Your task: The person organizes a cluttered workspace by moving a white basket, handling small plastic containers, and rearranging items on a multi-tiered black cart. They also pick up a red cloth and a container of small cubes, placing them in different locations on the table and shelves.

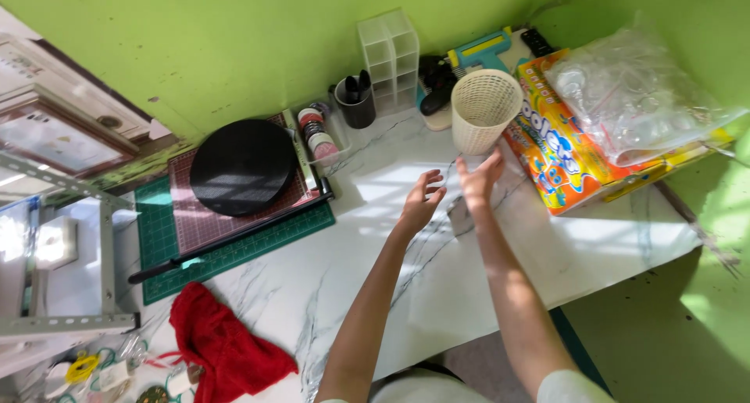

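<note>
Basket (484, 110) first: it's a cream plastic mesh one, standing upright near the back of the white marble-look table (375, 278), and nobody has hold of it yet. Right hand (480, 178) is just below its base, fingers spread loosely, maybe brushing the bottom edge, but I honestly can't tell if there's contact. Left hand (422, 201) hovers a bit lower and to the left, also wide, fingers curled slightly, holding nothing. So both grips are loose and empty, and as far as the work goes I'd say it's barely begun: hands are up at the basket, no grab made, nothing lifted or moved.

Moving outward, just to the right of the basket sits a bright orange and yellow box (562, 157) with a crinkly clear plastic bag (637, 98) lying on top of it. Behind the basket there's a teal glue gun (478, 53) and some dark bits I can't make out. To the left, a clear little drawer organizer (389, 59), a dark cup (356, 104) with pens in it, and a stack of tape rolls (316, 133). Further left, a black round disc (244, 167) rests on a paper cutter (234, 207), which sits on a green cutting mat (234, 254). Red knitted cloth (223, 348) is down at the near left corner.
</note>
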